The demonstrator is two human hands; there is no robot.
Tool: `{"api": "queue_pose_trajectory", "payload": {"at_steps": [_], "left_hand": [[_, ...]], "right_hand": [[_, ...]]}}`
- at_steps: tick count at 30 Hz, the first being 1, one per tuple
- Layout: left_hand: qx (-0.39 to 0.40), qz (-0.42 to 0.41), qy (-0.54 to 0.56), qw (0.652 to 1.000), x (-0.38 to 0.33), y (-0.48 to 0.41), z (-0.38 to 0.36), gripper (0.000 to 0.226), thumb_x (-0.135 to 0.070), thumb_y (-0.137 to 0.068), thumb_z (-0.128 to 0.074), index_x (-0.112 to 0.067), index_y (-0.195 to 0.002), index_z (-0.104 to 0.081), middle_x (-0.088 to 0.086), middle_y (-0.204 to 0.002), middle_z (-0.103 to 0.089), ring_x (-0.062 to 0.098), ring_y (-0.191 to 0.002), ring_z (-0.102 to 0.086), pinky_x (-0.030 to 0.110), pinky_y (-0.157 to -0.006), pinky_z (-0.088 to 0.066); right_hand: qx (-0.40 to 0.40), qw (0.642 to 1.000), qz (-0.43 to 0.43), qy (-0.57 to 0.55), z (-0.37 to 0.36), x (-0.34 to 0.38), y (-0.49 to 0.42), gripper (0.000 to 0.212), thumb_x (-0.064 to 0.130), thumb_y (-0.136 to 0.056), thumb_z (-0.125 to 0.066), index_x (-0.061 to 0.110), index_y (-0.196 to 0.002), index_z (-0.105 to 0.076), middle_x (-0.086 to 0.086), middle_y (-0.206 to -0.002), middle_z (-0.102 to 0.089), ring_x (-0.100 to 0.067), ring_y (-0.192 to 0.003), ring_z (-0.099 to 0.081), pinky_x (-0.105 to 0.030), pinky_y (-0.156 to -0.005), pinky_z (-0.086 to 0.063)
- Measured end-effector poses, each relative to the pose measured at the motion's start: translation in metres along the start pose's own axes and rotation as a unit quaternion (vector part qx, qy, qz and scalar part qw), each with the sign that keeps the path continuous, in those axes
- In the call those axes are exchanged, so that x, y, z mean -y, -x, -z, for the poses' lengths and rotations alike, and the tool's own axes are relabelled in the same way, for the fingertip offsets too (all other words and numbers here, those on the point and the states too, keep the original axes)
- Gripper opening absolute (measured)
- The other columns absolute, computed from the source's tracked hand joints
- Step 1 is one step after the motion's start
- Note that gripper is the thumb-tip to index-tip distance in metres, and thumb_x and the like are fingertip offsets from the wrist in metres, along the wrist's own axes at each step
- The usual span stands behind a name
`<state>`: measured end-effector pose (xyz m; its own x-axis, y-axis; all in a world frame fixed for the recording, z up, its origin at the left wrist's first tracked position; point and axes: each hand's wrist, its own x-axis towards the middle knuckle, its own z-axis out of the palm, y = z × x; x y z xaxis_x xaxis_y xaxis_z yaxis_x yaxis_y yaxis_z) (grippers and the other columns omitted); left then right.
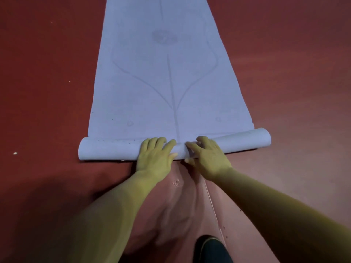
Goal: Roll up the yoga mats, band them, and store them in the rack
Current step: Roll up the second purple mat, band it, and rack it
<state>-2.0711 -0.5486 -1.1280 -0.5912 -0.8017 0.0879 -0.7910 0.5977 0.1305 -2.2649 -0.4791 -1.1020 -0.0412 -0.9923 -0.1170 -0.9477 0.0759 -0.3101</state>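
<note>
1. At the middle of the roll [114, 149], the left hand [154, 155] held on, its fingers curled over the top and its thumb stretched along the near side.
2. Just beside it, the right hand [207, 157] gripped the same roll, with bent fingers on top and the thumb at the near edge. Only a narrow strip of roll showed between the two hands.
3. Both bare forearms reached forward from the bottom of the view and came together at the roll.
4. The roll was the near end of a pale blue-grey mat [167, 82]. It was a slim tube lying across the view, its right end a little farther away than its left.
5. The rest of the mat lay flat and stretched away from the person. It had a faint centre line, two curved lines that met that line, and a dim round mark farther up.
6. The mat rested on a red floor [47, 92], which had a few small white specks [15, 153] off to the left.
7. A dark rounded shape [210, 249] sat at the bottom edge between the arms; it was possibly a shoe, though it was too dim to be sure.
</note>
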Motion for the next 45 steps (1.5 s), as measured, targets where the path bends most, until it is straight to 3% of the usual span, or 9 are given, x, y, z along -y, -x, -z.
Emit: {"api": "queue_pose_trajectory", "payload": {"at_steps": [3, 8, 12, 19, 23, 26, 30, 36, 45], "left_hand": [[-0.01, -0.018, -0.006, 1.0, 0.005, -0.005, -0.007, 0.044, -0.045, -0.092, -0.036, -0.025, -0.122, -0.062, 0.001, -0.111, -0.064, 0.027, -0.101, -0.059, 0.043, -0.1, -0.033], [-0.039, -0.033, -0.019, 0.999, 0.007, -0.013, -0.014, 0.045, -0.044, -0.094, -0.034, -0.024, -0.122, -0.063, 0.002, -0.113, -0.064, 0.026, -0.101, -0.059, 0.044, -0.098, -0.036], [-0.08, -0.056, -0.02, 0.995, 0.011, -0.003, -0.016, 0.047, -0.049, -0.093, -0.039, -0.019, -0.124, -0.058, 0.01, -0.125, -0.057, 0.03, -0.108, -0.054, 0.049, -0.098, -0.041], [-0.087, -0.126, -0.067, 0.986, 0.023, -0.015, -0.007, 0.042, -0.046, -0.092, -0.042, -0.021, -0.124, -0.053, 0.005, -0.113, -0.059, 0.029, -0.093, -0.055, 0.044, -0.081, -0.045], [-0.083, -0.095, -0.077, 0.989, 0.021, -0.018, -0.007, 0.041, -0.046, -0.093, -0.04, -0.021, -0.124, -0.051, 0.005, -0.109, -0.057, 0.028, -0.088, -0.052, 0.043, -0.075, -0.043], [-0.078, -0.079, -0.078, 0.991, 0.018, -0.016, -0.008, 0.04, -0.047, -0.094, -0.039, -0.022, -0.124, -0.051, 0.005, -0.109, -0.056, 0.028, -0.087, -0.051, 0.042, -0.075, -0.042], [-0.069, -0.063, -0.057, 0.994, 0.019, -0.02, -0.004, 0.042, -0.048, -0.094, -0.039, -0.023, -0.125, -0.053, 0.005, -0.108, -0.057, 0.027, -0.087, -0.052, 0.042, -0.078, -0.044], [-0.075, -0.031, -0.047, 0.996, 0.014, -0.019, -0.007, 0.053, -0.057, -0.092, -0.041, -0.021, -0.124, -0.064, 0.004, -0.115, -0.061, 0.028, -0.103, -0.054, 0.046, -0.093, -0.041], [-0.093, -0.026, -0.056, 0.994, 0.017, -0.032, -0.01, 0.051, -0.053, -0.092, -0.04, -0.02, -0.12, -0.067, 0.003, -0.112, -0.065, 0.03, -0.097, -0.056, 0.046, -0.086, -0.038]], "right_hand": [[-0.05, 0.998, 0.023, -0.024, -0.012, -0.012, 0.002, 0.073, 0.073, -0.084, -0.051, 0.023, -0.137, -0.059, -0.01, -0.119, -0.052, -0.033, -0.103, -0.052, -0.046, -0.097, -0.041], [-0.141, 0.988, 0.009, -0.059, -0.031, -0.017, -0.01, 0.053, 0.069, -0.09, -0.053, 0.026, -0.119, -0.064, 0.0, -0.109, -0.05, -0.021, -0.099, -0.047, -0.033, -0.101, -0.025], [-0.148, 0.987, 0.043, -0.051, -0.037, -0.026, -0.01, 0.051, 0.066, -0.092, -0.053, 0.025, -0.119, -0.067, -0.002, -0.111, -0.051, -0.026, -0.1, -0.052, -0.031, -0.103, -0.023], [-0.132, 0.988, 0.05, -0.055, -0.024, -0.027, -0.023, 0.058, 0.071, -0.091, -0.048, 0.025, -0.12, -0.068, -0.001, -0.109, -0.053, -0.026, -0.1, -0.053, -0.028, -0.098, -0.023], [-0.179, 0.979, 0.085, -0.041, -0.023, -0.031, -0.019, 0.063, 0.066, -0.092, -0.055, 0.019, -0.134, -0.062, -0.007, -0.119, -0.055, -0.026, -0.11, -0.051, -0.041, -0.104, -0.036], [-0.191, 0.978, 0.083, -0.006, -0.03, -0.032, -0.015, 0.059, 0.068, -0.092, -0.05, 0.023, -0.13, -0.059, -0.006, -0.119, -0.053, -0.026, -0.109, -0.047, -0.048, -0.108, -0.033], [-0.18, 0.979, 0.09, 0.01, -0.03, -0.035, -0.026, 0.052, 0.067, -0.095, -0.047, 0.026, -0.124, -0.061, -0.003, -0.114, -0.054, -0.027, -0.105, -0.052, -0.041, -0.106, -0.029], [-0.16, 0.982, 0.103, -0.003, -0.022, -0.041, -0.042, 0.053, 0.067, -0.095, -0.047, 0.026, -0.121, -0.067, 0.001, -0.106, -0.057, -0.024, -0.102, -0.057, -0.031, -0.098, -0.028], [-0.218, 0.971, 0.095, -0.006, -0.029, -0.026, -0.032, 0.047, 0.059, -0.093, -0.061, 0.023, -0.123, -0.065, -0.001, -0.119, -0.055, -0.022, -0.108, -0.051, -0.041, -0.105, -0.033]]}}
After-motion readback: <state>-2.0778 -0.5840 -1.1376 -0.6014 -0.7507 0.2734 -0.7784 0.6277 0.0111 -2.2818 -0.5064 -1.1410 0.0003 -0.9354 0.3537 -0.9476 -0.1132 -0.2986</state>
